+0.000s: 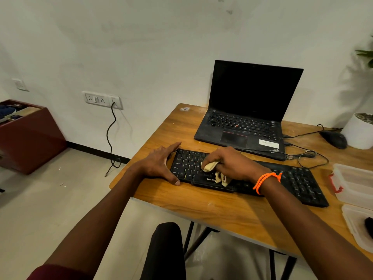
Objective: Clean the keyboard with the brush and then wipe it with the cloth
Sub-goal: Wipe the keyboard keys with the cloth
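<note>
Keyboard (298, 179) lengthwise across table (222, 211), left end nearer the wall, cloth (212, 166) atop.

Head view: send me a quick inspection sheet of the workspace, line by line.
Surface: wooden table, pale specks on it.
Job's things: black keyboard near the front edge; cloth on its left half; dark object, maybe the brush, in a clear tray at right.
Clutter: open laptop, mouse, white plant pot, clear box.
Grippers: left hand braces the keyboard's left end; right hand holds the cloth.
Cables: tangle beside the laptop; wall cable hanging.
Surroundings: white wall, red bin, sockets.
</note>
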